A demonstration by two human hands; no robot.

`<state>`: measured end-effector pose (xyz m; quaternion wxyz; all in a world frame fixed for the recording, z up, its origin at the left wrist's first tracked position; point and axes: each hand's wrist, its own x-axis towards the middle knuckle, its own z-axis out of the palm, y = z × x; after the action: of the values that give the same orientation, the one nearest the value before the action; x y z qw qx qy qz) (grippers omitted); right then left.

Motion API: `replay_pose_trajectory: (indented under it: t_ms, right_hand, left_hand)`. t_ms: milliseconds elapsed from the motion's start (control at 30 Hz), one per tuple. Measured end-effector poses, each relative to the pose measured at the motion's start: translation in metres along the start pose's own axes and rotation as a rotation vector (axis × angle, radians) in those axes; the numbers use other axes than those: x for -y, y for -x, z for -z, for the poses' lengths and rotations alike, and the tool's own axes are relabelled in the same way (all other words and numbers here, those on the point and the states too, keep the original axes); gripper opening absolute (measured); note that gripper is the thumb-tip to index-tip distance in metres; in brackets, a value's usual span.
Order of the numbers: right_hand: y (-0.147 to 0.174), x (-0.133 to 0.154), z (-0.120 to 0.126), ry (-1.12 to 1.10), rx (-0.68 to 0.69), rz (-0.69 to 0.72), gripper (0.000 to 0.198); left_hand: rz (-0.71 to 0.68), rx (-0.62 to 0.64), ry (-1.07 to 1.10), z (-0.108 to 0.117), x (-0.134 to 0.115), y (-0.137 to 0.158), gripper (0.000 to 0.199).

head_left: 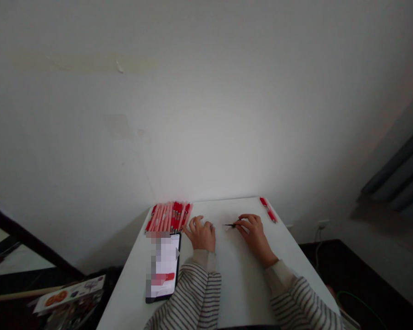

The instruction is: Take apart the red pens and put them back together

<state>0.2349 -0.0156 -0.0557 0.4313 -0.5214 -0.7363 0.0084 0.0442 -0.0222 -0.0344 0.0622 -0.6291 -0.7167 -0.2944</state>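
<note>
My left hand is over the white table, palm down with its fingers apart, close to the right end of a row of pens. Those pens are pink and red and lie side by side at the back left. To the right, my right hand pinches a thin black pointed piece between thumb and fingers, its tip toward my left hand. What kind of piece it is, I cannot make out. A single red and pink pen lies apart at the back right edge.
A phone with a lit, partly blurred screen lies beside my left forearm. The table's back edge meets a pale wall. Left of the table, lower down, is a printed card on a pile of things. A socket with a cable is at right.
</note>
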Motion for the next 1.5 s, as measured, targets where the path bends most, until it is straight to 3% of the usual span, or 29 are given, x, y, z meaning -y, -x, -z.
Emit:
replay_pose_trajectory:
  t_ms: [267,600,1500]
  right_hand:
    - [0.001,-0.005,-0.003,0.003,0.0,0.005,0.017]
    - [-0.001,-0.004,-0.002,-0.025,0.005,-0.002,0.02]
    - [-0.001,0.0,-0.001,-0.03,0.027,0.013,0.017]
  left_hand:
    - [-0.027,-0.02,0.018,-0.001,0.0,0.001,0.008]
    - [-0.023,0.052,0.144,0.003,-0.006,0.0,0.012]
    - [-0.098,0.091,0.192,0.009,-0.011,0.003,0.012]
